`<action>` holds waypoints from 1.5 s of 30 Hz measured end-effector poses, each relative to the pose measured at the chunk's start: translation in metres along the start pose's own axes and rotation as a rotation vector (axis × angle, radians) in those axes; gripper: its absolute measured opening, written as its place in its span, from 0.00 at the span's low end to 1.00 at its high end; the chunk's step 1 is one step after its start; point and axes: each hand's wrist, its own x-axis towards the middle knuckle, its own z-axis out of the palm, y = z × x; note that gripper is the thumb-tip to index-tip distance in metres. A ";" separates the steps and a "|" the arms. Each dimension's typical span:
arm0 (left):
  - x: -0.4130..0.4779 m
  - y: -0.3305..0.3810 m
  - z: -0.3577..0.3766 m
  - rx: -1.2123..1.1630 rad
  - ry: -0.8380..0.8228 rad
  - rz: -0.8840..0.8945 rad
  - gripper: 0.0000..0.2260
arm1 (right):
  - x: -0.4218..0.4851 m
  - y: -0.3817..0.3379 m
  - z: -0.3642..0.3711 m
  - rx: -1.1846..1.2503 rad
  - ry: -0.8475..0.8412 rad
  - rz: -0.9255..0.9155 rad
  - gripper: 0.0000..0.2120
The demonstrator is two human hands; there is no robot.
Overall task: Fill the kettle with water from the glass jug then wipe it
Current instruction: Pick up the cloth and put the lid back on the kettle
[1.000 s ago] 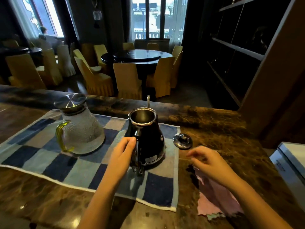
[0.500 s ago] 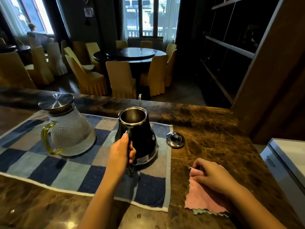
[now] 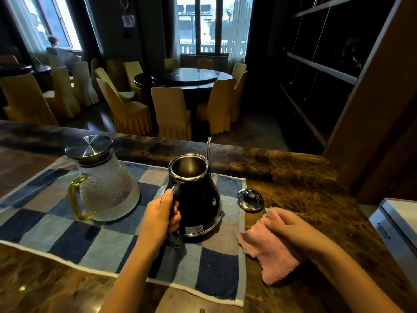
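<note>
— What carries everything?

— A brown marbled counter [image 3: 293, 177], the largest surface, runs across the view. A blue, grey and navy checkered towel [image 3: 67, 233] lies spread flat over its left and middle part.

— And on the towel?

— The glass jug [image 3: 108, 188] stands upright on the left half, its steel lid [image 3: 88, 146] on and its yellow handle [image 3: 76, 199] turned toward the person. Just to its right, apart from it, the black kettle [image 3: 198, 199] stands upright near the towel's right edge. Its mouth is open, and its thin spout [image 3: 208, 146] rises behind the rim on the far side.

— Who holds the kettle?

— The person's left hand [image 3: 161, 216] is clenched around the kettle's handle, with the thumb on top of the grip. The kettle's base sits on the towel.

— And the other hand?

— The right hand [image 3: 291, 227] lies palm down on a pink cloth [image 3: 270, 254], with the fingers curled onto its far edge. Whether it grips or only presses cannot be told. The cloth lies on the bare counter just beside the towel's right edge, partly bunched under the hand.

— Anything smaller?

— The kettle lid [image 3: 250, 199], round and shiny with a dark knob, lies on the counter between the kettle and the cloth, touching neither.
</note>
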 end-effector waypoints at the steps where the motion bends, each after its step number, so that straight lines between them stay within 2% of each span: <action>1: 0.000 0.000 -0.001 0.005 -0.008 -0.004 0.19 | 0.002 0.000 0.002 -0.071 -0.004 -0.007 0.05; 4: 0.001 0.001 -0.004 0.034 -0.039 -0.041 0.21 | 0.009 0.007 0.007 -0.351 0.031 0.042 0.05; 7: 0.004 0.004 -0.009 0.044 -0.085 -0.102 0.21 | 0.012 0.013 0.011 -0.455 0.067 0.107 0.07; 10: 0.005 0.004 -0.019 0.136 -0.100 -0.039 0.19 | 0.019 0.010 0.009 -0.612 0.133 0.094 0.07; 14: 0.005 0.005 -0.029 0.304 -0.033 0.108 0.20 | 0.054 0.002 0.002 -0.617 0.311 -0.045 0.11; 18: 0.012 0.013 -0.032 0.260 -0.047 0.035 0.19 | 0.097 0.003 0.006 -0.623 0.345 -0.021 0.15; 20: 0.015 0.020 -0.032 0.235 -0.072 -0.094 0.19 | 0.110 0.009 0.011 -0.648 0.335 0.019 0.11; 21: 0.013 0.022 -0.034 0.240 -0.096 -0.093 0.19 | 0.113 0.011 0.013 -0.658 0.349 0.026 0.07; 22: 0.010 0.022 -0.036 0.247 -0.147 -0.021 0.19 | 0.114 0.013 0.014 -0.655 0.367 0.028 0.05; 24: 0.004 0.027 -0.037 0.268 -0.254 0.103 0.17 | 0.116 0.012 0.014 -0.609 0.392 0.010 0.09; 27: 0.006 0.026 -0.043 0.221 -0.300 0.111 0.15 | 0.118 -0.018 0.008 -0.325 0.444 -0.129 0.08; 30: 0.013 0.027 -0.046 0.228 -0.355 0.077 0.14 | 0.114 -0.086 -0.006 -0.120 0.491 -0.384 0.08; 33: 0.016 0.027 -0.051 0.260 -0.415 0.077 0.14 | 0.100 -0.158 -0.010 -0.043 0.410 -0.616 0.07; 35: 0.018 0.029 -0.054 0.254 -0.426 0.084 0.16 | 0.092 -0.189 -0.001 -0.114 0.292 -0.694 0.05; 39: 0.022 0.032 -0.055 0.247 -0.326 0.122 0.18 | 0.090 -0.214 0.028 -0.474 0.150 -0.703 0.04; 45: 0.020 0.034 -0.053 0.298 -0.438 0.080 0.20 | 0.099 -0.203 0.040 -0.755 0.168 -0.718 0.05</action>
